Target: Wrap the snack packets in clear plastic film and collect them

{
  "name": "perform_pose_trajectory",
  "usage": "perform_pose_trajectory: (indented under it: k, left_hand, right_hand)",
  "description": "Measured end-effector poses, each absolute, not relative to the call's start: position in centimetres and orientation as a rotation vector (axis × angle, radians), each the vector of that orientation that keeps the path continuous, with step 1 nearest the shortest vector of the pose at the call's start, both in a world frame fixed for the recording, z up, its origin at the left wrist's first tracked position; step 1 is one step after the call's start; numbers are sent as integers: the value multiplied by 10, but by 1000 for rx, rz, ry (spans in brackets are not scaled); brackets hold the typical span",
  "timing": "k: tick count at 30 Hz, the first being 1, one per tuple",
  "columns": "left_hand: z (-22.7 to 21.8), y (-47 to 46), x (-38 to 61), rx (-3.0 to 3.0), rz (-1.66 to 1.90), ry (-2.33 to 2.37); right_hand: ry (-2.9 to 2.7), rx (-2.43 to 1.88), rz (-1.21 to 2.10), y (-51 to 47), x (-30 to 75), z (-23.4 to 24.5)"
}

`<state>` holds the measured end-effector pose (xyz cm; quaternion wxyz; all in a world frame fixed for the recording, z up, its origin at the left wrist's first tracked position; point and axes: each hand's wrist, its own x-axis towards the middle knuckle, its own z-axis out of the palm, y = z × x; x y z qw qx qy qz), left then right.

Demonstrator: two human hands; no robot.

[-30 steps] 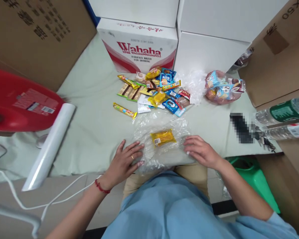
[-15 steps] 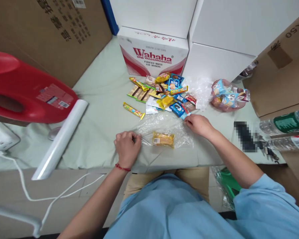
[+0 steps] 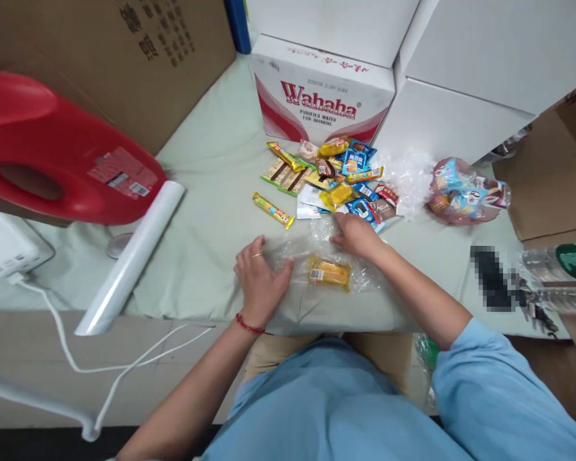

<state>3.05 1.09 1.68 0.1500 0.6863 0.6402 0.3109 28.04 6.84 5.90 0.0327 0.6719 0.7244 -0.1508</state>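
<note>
A yellow-wrapped snack [image 3: 330, 274] lies on a sheet of clear plastic film [image 3: 300, 238] near the table's front edge. My left hand [image 3: 262, 278] rests at the film's left side, fingers spread and thumb out, close to the snack. With fingers pinched together, my right hand [image 3: 358, 235] grips the far part of the film, just beyond the snack. Behind it is a pile of small packaged snacks, among them a yellow packet [image 3: 336, 196] and a blue packet [image 3: 366, 211]. A single yellow stick snack [image 3: 272, 210] lies apart, left of the pile.
A roll of film [image 3: 132, 256] and a red jug [image 3: 62, 153] stand at left, by a white charger [image 3: 14, 246]. A Wahaba-style printed white carton [image 3: 324, 96] stands behind the pile. At right are a bag of snacks [image 3: 468, 192], keys [image 3: 532, 307] and plastic bottles [image 3: 540, 264].
My right hand has moved left, drawing the film's far right part inward over the area behind the snack. My left hand has opened from a closed shape. The view has shifted slightly.
</note>
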Motion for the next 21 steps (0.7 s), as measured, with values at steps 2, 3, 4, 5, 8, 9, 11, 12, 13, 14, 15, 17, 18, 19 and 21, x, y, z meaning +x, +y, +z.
perform_pose_trajectory:
  k: [2,3,4,5,8,9,11,12,13,14,15,17,18,19,21]
  left_hand:
    - [15,19,38,1949,795,1820]
    - [15,23,41,1949,763,1803]
    - [15,27,43,1952,740,1791]
    - [15,30,45,1954,722,1788]
    - [15,40,47,1948,677,1818]
    - [15,42,46,1944,661,1832]
    - [16,46,46,1946,631,1853]
    - [16,47,45,1951,617,1860]
    - [16,49,46,1957,606,1864]
    - [16,50,46,1961,598,1866]
    - [15,51,46,1961,590,1867]
    - [15,55,45,1934,579,1866]
    - [15,57,44,1910,591,1858]
    - [15,57,43,1887,622,1846]
    - [18,54,38,1869,767,1838]
  right_hand:
    - [2200,2081,-621,72,283,57]
    - [2203,2082,-694,73,286,56]
    - [2221,2083,-753,75,289,56]
    - [2251,2084,-799,76,292,56]
    - [2368,2129,-824,74,302,58]
    - [2426,2156,-787,71,304,61]
    - [2575,2213,-658,61,304,68]
    - [2665,2235,-580,54,303,73]
    - [2763,2221,-520,45,299,77]
    - [2868,2148,-502,35,295,79]
    - [2966,2017,-527,26,290,80]
    - [3084,1675,-665,10,280,75]
    - [3095,1548,-737,4,277,69]
    - [3087,1486,-792,1,274,61]
    - [3061,1533,-850,-1,274,45]
